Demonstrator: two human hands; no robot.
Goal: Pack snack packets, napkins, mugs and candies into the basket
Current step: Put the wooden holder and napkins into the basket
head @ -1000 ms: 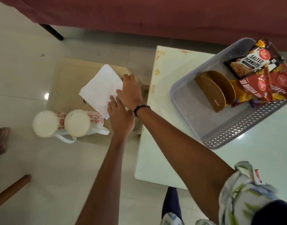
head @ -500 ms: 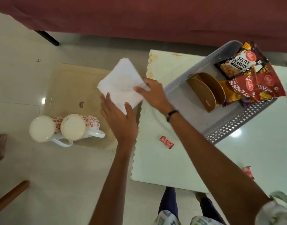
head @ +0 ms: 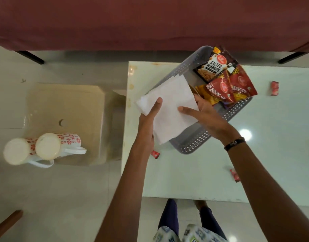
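A: Basket (head: 199,142), interior?
B: Mostly hidden under the napkins (head: 169,109); a brown item's edge (head: 192,89) shows, unidentifiable.

A: Packets (head: 225,84)?
B: Overlapping; lower ones' print covered.

A: Candies?
B: One (head: 155,154) partly behind the left forearm; one (head: 234,175) beside the right arm, wrapper unreadable.

A: Fingers under the napkins?
B: Unseen.

two mugs (head: 42,148) on the stool, one basket (head: 193,142), one stack of napkins (head: 169,109), four snack packets (head: 227,79) at least, three red candies (head: 274,88) on the table, two hands (head: 147,124).
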